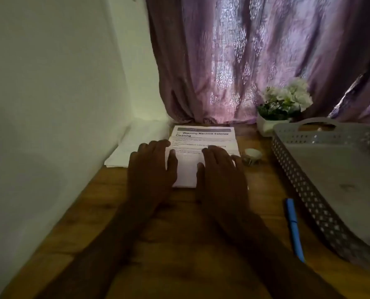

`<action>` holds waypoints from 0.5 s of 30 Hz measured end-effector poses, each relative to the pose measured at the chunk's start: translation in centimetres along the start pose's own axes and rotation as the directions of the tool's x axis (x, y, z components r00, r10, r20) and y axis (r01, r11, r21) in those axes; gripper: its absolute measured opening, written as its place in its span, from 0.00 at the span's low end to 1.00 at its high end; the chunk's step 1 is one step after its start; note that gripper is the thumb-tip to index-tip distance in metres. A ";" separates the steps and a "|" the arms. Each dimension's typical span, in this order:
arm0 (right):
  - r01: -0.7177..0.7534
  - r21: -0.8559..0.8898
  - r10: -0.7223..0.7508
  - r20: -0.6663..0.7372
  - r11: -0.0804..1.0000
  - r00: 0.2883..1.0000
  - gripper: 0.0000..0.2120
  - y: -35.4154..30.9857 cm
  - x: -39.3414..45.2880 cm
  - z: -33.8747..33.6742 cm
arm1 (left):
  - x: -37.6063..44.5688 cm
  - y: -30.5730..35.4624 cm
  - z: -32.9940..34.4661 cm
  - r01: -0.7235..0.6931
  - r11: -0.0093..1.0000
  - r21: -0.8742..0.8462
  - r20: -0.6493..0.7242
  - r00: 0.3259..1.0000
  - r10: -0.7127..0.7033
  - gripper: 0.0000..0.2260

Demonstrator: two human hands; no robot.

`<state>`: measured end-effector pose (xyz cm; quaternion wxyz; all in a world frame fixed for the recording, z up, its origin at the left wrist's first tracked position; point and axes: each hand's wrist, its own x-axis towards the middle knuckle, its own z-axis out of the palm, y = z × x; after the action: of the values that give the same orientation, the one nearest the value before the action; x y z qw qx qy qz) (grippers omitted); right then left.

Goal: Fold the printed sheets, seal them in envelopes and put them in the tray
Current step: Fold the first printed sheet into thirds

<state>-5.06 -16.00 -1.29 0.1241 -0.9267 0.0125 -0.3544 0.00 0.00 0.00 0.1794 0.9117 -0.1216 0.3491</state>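
The two forearms come in from the bottom edge over the wooden table (179, 244). The left hand (151, 169) and the right hand (220, 171) lie flat, side by side, on the printed sheet (203, 138). The near part of the sheet is folded over, white side up, and both hands press on this folded part. The fingers (212, 153) are straight and a little spread; they hold nothing. The printed heading is visible on the far part of the sheet. Left of the sheet, against the white wall, lies a stack of white envelopes (134, 145). Just right of the sheet is a small white round object (252, 155), too blurred to name. The blue pen (293, 228) lies on the table beside the grey perforated tray (305, 182). Behind the tray stand white flowers (284, 100) before a purple curtain (233, 57).
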 end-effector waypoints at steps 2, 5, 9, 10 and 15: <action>0.016 -0.002 -0.016 -0.019 1.000 1.000 0.20 -0.2 -0.4 -0.4 | -0.5 -0.3 0.0 -0.025 0.999 0.044 -0.011 1.000 0.025 0.19; -0.009 -0.004 0.009 -0.007 1.000 1.000 0.18 -0.1 0.1 -1.2 | -0.3 0.2 -0.3 0.020 0.995 0.094 0.108 0.994 -0.030 0.20; 0.002 -0.036 0.001 0.071 0.999 0.997 0.12 0.5 0.3 -2.3 | -0.7 0.3 -0.7 0.038 0.976 0.212 0.161 0.984 -0.074 0.24; 0.005 -0.051 -0.001 0.075 0.999 0.997 0.11 0.6 0.4 -2.5 | -0.7 0.2 -0.7 0.044 0.973 0.225 0.166 0.983 -0.083 0.25; -0.026 -0.094 0.037 0.116 0.995 0.993 0.09 0.7 -0.2 -2.9 | -0.7 0.2 -0.7 0.080 0.966 0.247 0.229 0.964 -0.138 0.28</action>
<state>-7.10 -17.27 0.45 0.0872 -0.9505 0.0360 -0.2962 -0.97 0.19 0.03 0.0727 0.9678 -0.0497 0.2358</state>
